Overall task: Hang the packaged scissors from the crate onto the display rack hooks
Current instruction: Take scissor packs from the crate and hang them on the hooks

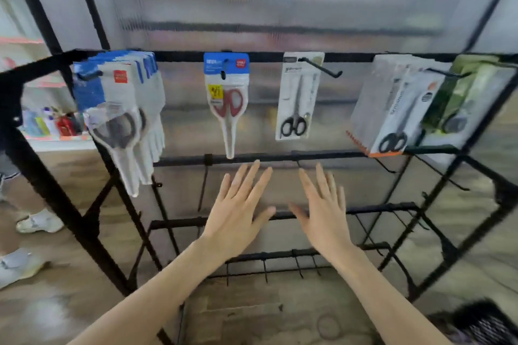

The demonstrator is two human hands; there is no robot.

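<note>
Both grips empty: left hand [238, 210] and right hand [322, 213] spread flat, fingers straight, below the red-handled scissors pack [227, 103] on the display rack [179, 161]. Packs hung along top rail; crate [482, 322] low right of that pack. Next: fetch pack, align hang-hole squarely with hook tip.

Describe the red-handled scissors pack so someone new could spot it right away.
Look along the top bar of the black display rack. Second group from the left, one pack hangs alone: the red-handled scissors pack, with a blue header card and a yellow sticker. Its neighbours hold grey or black handles.
</note>
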